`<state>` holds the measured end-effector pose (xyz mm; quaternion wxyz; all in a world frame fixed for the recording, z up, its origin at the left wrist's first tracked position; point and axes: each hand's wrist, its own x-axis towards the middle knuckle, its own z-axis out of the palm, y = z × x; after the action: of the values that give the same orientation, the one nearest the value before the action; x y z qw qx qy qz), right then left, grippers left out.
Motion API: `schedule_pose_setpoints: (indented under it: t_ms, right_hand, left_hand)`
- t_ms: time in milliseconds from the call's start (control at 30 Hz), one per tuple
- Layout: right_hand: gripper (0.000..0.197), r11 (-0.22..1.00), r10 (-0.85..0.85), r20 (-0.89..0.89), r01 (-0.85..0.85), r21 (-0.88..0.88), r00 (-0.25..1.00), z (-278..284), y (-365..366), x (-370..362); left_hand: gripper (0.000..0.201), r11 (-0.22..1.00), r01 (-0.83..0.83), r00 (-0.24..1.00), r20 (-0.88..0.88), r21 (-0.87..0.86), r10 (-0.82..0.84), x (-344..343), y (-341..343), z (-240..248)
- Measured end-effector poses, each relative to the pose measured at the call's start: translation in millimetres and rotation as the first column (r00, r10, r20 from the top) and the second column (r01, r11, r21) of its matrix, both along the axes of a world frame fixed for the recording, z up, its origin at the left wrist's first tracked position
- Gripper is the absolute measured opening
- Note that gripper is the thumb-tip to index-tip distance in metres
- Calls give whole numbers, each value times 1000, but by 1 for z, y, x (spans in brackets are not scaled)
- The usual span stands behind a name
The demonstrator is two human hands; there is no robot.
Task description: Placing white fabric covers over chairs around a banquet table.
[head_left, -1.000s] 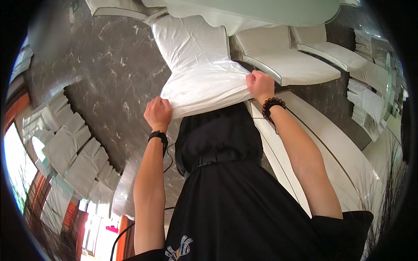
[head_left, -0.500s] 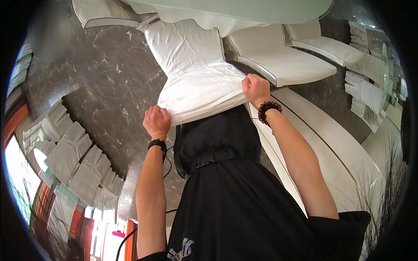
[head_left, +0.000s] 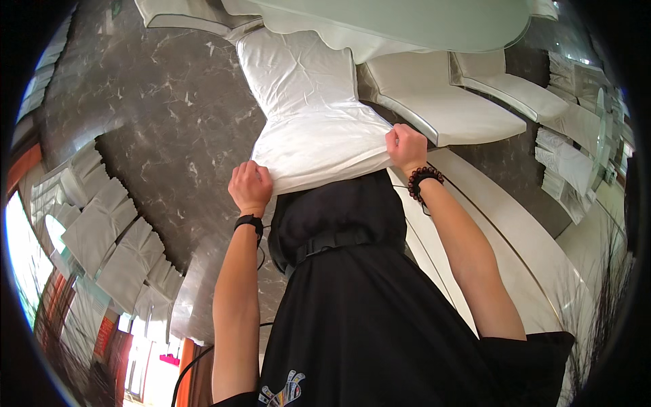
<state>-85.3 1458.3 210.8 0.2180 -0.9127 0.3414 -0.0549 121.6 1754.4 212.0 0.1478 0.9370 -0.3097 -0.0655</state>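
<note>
A white fabric chair cover [head_left: 322,139] is stretched over a chair right in front of me, its near edge against my body. My left hand [head_left: 250,188] is closed on the cover's left near corner. At the right near corner, my right hand [head_left: 407,147] grips the same cloth in a fist. The fabric between the hands is pulled fairly taut, with creases over the part farther away. What the chair looks like beneath the cloth is hidden.
A round glass-topped table [head_left: 420,24] with a pale cloth stands beyond the chair. Cream chairs [head_left: 444,112] line it at the right. More covered chairs [head_left: 112,234] stand at the left on the dark marbled floor [head_left: 169,115]. A white curved panel [head_left: 502,224] lies at my right.
My view has shifted slightly, so the chair and table sit a little lower and farther right. Both hands keep their hold on the cover's corners.
</note>
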Motion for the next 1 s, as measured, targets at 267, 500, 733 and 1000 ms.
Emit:
schedule_pose_setpoints:
  t_ms: [267, 500, 733, 1000]
  right_hand:
    - [19, 1000, -5, 9, 5, -16, 1000, 6, -2, 2]
    - [21, 999, -50, 4, 50, -2, 999, 4, 0, -1]
    - [21, 998, -46, -8, 45, -33, 999, 1, -2, -2]
    - [20, 999, -34, -5, 34, -25, 999, 2, -1, -1]
  left_hand:
    - [12, 999, 52, 999, -11, 3, -52, 2, 1, 4]
    - [13, 998, 64, 998, -22, 2, -64, 0, -1, -1]
    - [13, 997, 65, 998, -19, 43, -65, 1, 0, -1]
    - [13, 998, 61, 998, -2, 32, -61, 1, 1, 1]
